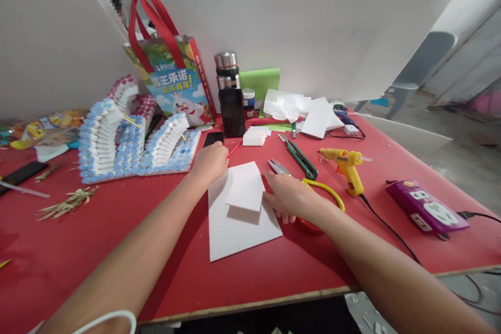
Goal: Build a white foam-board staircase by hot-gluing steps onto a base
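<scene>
A large white board (242, 237) lies on the red table, with a smaller white piece (246, 188) tilted above it, its shadow falling on the board. My right hand (289, 194) is at the small piece's right edge, its fingers bent round that edge. Beside that hand lie scissors (324, 186) with yellow and red handles. My left hand (211, 162) is at the board's upper left, closed around a thin red pen-like stick (235, 149). A phone (213, 139) lies just behind it.
Behind are white card pieces (254, 136), a black phone (232, 112), a flask (227, 65) and a bag (180, 83). A blue-white model (105, 146) stands left. Right are a green cutter (299, 157), glue gun (346, 165) and purple power strip (426, 209).
</scene>
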`<control>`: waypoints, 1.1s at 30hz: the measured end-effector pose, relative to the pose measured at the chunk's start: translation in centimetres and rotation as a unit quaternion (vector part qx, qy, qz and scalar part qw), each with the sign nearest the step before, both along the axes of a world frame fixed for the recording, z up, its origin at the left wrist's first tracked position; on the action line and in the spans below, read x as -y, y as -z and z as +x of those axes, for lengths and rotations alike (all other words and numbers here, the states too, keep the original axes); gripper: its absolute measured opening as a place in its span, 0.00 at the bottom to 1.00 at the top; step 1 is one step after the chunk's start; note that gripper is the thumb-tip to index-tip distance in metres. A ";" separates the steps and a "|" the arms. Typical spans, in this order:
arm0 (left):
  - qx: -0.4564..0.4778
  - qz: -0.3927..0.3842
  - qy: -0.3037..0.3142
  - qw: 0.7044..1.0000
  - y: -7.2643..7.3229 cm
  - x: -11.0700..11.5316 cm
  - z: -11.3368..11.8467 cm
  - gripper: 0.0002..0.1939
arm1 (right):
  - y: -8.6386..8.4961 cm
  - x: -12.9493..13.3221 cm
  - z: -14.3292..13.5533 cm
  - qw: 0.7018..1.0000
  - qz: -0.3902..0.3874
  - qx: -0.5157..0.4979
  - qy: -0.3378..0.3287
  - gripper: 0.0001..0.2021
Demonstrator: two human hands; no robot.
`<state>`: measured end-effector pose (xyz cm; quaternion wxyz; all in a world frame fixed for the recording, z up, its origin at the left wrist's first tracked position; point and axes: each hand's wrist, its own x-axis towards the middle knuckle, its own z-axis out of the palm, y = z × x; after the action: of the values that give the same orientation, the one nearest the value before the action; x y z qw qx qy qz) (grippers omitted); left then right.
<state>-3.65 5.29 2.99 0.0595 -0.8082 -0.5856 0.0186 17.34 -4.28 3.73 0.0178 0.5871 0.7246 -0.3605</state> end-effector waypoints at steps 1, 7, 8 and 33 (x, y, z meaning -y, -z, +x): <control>-0.007 -0.004 0.000 1.000 0.0 -0.4 0.3 0.15 | -0.1 0.0 0.0 1.000 0.005 0.004 -0.001 0.15; -0.018 -0.028 -0.021 0.999 -0.3 -1.5 1.9 0.16 | -0.4 0.1 -0.2 0.999 0.032 0.004 0.003 0.14; -0.014 -0.031 -0.030 0.999 -0.4 -1.5 1.9 0.15 | -0.4 0.1 -0.2 0.999 0.032 0.006 0.002 0.14; 0.664 -0.146 -0.078 0.729 -0.4 15.2 -3.6 0.10 | 1.1 -0.3 -0.7 0.991 -0.051 -0.118 0.046 0.14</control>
<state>-7.21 -9.88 3.43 -0.4650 -0.5646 -0.5272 -0.4324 16.66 -3.95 2.60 -0.0545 0.5719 0.6743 -0.4640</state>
